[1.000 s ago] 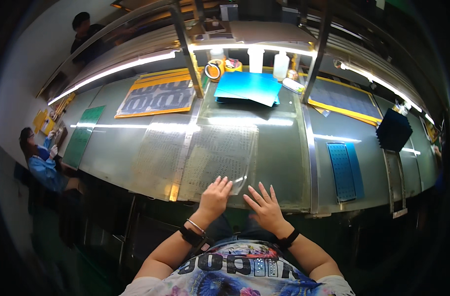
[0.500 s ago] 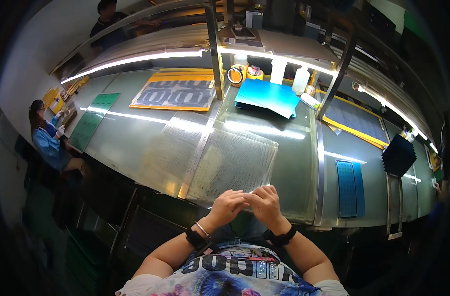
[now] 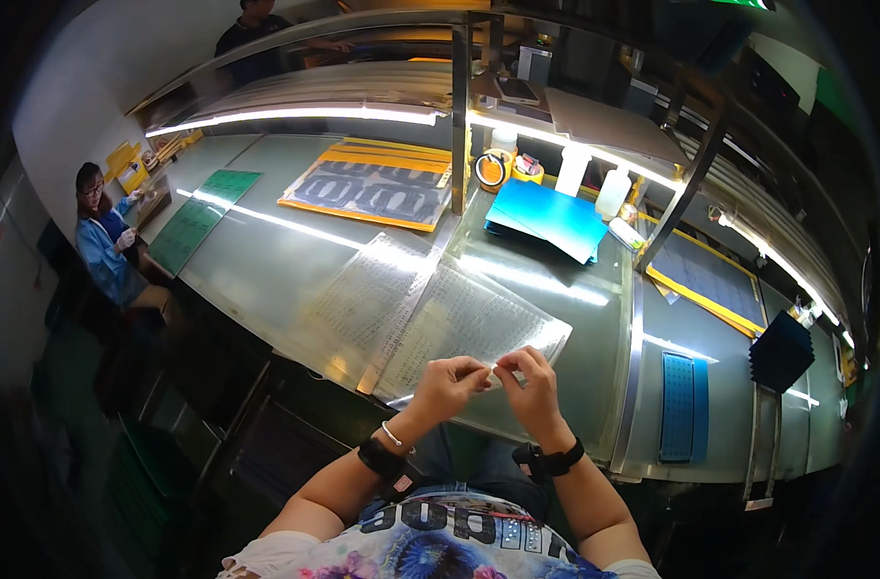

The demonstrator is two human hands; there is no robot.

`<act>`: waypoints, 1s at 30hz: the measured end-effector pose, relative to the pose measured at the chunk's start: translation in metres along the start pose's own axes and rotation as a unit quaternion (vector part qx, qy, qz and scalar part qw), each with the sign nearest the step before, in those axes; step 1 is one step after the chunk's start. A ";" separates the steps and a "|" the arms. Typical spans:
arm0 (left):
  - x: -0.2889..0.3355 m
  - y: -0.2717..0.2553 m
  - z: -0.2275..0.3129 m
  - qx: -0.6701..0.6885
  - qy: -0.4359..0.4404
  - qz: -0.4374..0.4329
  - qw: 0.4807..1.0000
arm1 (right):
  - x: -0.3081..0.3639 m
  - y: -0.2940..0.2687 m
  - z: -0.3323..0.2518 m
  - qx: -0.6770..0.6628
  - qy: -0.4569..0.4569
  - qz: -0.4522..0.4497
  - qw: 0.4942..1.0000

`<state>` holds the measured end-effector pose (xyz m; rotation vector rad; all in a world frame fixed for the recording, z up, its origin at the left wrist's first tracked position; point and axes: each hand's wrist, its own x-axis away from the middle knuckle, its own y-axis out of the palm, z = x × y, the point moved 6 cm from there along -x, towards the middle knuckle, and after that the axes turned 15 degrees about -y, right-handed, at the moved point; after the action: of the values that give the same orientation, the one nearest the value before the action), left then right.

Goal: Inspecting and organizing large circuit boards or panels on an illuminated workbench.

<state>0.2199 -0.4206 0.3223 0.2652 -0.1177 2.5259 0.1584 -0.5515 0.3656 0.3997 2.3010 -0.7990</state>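
My left hand (image 3: 446, 389) and my right hand (image 3: 533, 391) meet in front of me, close above the near edge of the bench. Each hand is closed in a fingertip pinch, and the two pinches almost touch. Something small and pale seems to lie between the fingertips, too small to make out. Under and beyond the hands spreads a translucent sheet (image 3: 488, 314) covered in fine dark markings. A similar marked area (image 3: 367, 294) continues left of a metal strip (image 3: 398, 333) that runs across the bench.
Glossy blue panels (image 3: 546, 214) lie stacked beyond the sheet, near white bottles (image 3: 614, 193) and a tape roll (image 3: 492, 170). A shelf post (image 3: 460, 125) rises behind. Yellow-edged screens (image 3: 372, 188) and a green panel (image 3: 203, 217) lie left, near a seated co-worker (image 3: 107, 241). Blue strips (image 3: 684, 405) lie right.
My fingers have gone from bunched together to two separate fingertip pinches, held slightly higher. The view has shifted, so the bench appears farther right and the left co-worker shows more fully.
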 end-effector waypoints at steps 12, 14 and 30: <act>0.010 0.003 0.026 -0.257 0.127 0.193 0.938 | -0.007 0.004 0.000 0.074 -0.038 0.000 0.997; 0.009 0.005 0.028 -0.261 0.122 0.193 0.938 | -0.008 0.002 0.000 0.074 -0.030 0.003 0.997; -0.006 0.001 0.022 0.086 -0.045 -0.030 0.995 | -0.023 -0.008 -0.009 0.055 -0.049 0.004 0.997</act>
<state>0.2275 -0.4278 0.3425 0.4438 0.0722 2.4677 0.1670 -0.5532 0.3903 0.4095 2.1693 -0.9227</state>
